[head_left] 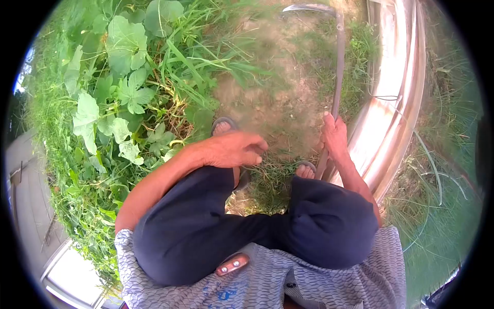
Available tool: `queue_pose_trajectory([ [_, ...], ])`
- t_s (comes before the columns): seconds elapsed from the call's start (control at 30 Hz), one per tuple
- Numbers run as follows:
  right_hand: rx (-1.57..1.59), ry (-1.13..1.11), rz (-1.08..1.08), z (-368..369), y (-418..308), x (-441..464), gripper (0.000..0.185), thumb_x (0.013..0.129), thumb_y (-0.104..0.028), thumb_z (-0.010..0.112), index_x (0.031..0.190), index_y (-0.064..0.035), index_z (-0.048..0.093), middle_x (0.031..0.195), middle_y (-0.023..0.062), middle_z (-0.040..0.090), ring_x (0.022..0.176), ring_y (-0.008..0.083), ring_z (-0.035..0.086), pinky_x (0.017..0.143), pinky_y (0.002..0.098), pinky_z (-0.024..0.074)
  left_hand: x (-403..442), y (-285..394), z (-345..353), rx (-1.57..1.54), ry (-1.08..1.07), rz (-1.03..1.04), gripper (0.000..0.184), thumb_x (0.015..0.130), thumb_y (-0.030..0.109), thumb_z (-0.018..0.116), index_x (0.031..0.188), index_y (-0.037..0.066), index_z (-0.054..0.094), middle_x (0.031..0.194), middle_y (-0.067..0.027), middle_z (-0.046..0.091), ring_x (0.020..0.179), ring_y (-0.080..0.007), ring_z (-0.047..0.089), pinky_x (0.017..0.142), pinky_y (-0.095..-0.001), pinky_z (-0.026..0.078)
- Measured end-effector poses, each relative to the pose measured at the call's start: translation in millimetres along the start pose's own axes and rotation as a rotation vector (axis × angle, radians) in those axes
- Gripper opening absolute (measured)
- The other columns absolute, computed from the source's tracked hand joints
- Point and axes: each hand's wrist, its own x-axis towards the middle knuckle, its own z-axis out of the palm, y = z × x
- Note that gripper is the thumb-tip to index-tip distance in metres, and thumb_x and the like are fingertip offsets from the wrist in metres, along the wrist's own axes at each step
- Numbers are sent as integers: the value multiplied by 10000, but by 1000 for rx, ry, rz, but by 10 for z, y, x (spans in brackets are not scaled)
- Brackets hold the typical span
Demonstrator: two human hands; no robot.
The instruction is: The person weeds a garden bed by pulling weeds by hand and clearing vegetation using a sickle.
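A sickle (pixel 338 67) with a long wooden handle and a curved metal blade stands out ahead of me on the right. My right hand (pixel 334 135) is wrapped round the lower part of its handle, and the blade at the top points left. Over my left knee, my left hand (pixel 234 149) hangs in the air with its fingers apart and slightly curled, holding nothing. Below it, cut grass (pixel 270 180) lies on the ground between my sandalled feet.
Broad-leaved plants and tall grass (pixel 126 92) grow thickly on the left. Bare soil (pixel 267 103) lies ahead. On the right runs a long strip of folded plastic sheeting (pixel 393 92), with green netting (pixel 453 221) beyond it.
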Motion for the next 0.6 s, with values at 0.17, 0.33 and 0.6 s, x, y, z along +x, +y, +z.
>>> queue_pose_trajectory([
  [0.17,-543,139,-95,-9,745,-166,456,915,-412,484,984,39,486,670,164,557,646,280,602,623,428,489,486,-322,-296,-83,187,99,431,909,248,565,1258,4,499,1179,-156,592,1111,-235,554,954,-359,432],
  [0.33,-252,17,-47,-74,435,-294,490,915,-435,492,1028,42,492,655,153,546,590,249,592,555,405,474,903,-447,-623,-90,347,69,439,893,249,574,1250,3,507,1210,-170,575,1129,-258,547,961,-368,429],
  [0.6,-501,69,-73,12,784,-276,451,913,-397,498,984,48,495,658,141,574,535,248,568,535,393,473,1319,-481,-1180,307,818,241,601,863,223,599,1396,74,362,1380,-177,429,1056,-286,576,926,-373,449],
])
